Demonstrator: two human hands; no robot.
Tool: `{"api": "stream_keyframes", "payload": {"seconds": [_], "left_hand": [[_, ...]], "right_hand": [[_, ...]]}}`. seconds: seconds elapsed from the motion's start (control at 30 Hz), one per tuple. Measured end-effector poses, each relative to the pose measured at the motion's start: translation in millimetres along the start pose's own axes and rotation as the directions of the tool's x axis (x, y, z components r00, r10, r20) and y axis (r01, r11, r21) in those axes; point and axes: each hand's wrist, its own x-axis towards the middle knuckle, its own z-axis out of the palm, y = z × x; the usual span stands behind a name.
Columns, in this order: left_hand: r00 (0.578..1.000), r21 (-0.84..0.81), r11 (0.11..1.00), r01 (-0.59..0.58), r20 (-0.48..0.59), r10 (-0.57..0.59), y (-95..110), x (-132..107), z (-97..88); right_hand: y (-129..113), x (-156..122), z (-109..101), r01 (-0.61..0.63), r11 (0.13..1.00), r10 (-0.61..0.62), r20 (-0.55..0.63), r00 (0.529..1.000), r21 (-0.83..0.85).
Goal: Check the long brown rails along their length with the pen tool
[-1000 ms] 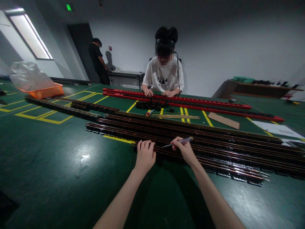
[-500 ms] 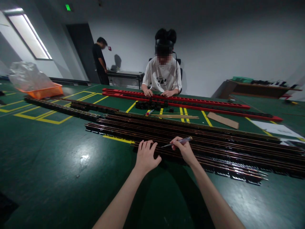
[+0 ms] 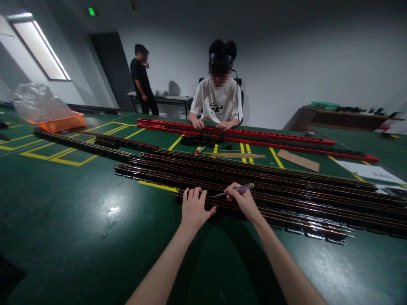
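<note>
Several long dark rails (image 3: 286,186) with copper-coloured strips lie side by side across the green table (image 3: 79,220). My left hand (image 3: 193,208) rests on the left end of the nearest rail, fingers stretched forward and thumb out to the right. My right hand (image 3: 243,202) is closed on a small screwdriver (image 3: 235,191) with a clear handle. Its metal tip points left, just above the rail between my two hands.
A person in a white shirt (image 3: 218,103) sits across the table with both hands at long red rails (image 3: 254,137). Another person in black (image 3: 143,80) stands by a far desk. An orange bin (image 3: 57,122) stands far left; a cardboard strip (image 3: 298,160) and papers (image 3: 369,171) lie at right.
My left hand has spread a little, its thumb moving out to the right. The nearest rails have shifted slightly left. The person in black has walked to the right.
</note>
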Motion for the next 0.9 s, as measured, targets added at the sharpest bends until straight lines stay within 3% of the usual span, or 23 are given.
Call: {"api": "stream_keyframes", "payload": {"seconds": [0.9], "left_hand": [[0.996,-0.034,0.997,0.073,-0.046,-0.075,-1.0,0.6,1.5]], "right_hand": [[-6.1,0.8,-7.3,-0.043,0.998,0.043,0.014,0.999,-0.043]]}}
